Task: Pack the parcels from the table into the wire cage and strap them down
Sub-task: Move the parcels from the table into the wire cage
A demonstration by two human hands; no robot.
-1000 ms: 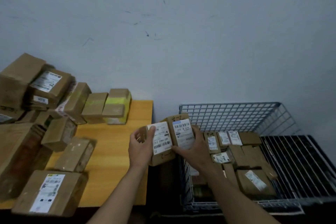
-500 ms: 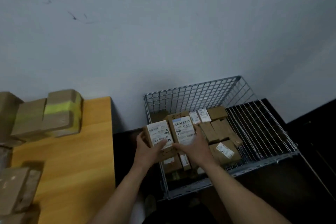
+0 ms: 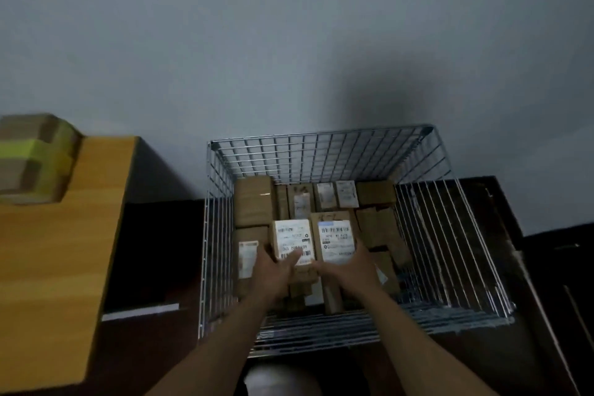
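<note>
Inside wire cage point(image 3: 321, 151), left hand point(image 3: 274, 272) grips left parcel point(image 3: 292, 239), right hand point(image 3: 352, 270) grips right parcel point(image 3: 336, 239), fingers point(image 3: 293, 259) curled

Both forearms reach forward, nearly parallel; the left hand point(image 3: 272, 271) grips the left parcel point(image 3: 293, 236), the right hand point(image 3: 351, 271) the right parcel point(image 3: 336, 239).

Your left hand point(image 3: 273, 273) grips the left parcel point(image 3: 291, 239) and your right hand point(image 3: 348, 270) the right parcel point(image 3: 336, 238), side by side inside the cage point(image 3: 321, 151). The table point(image 3: 58, 251) lies at 9 o'clock.
</note>
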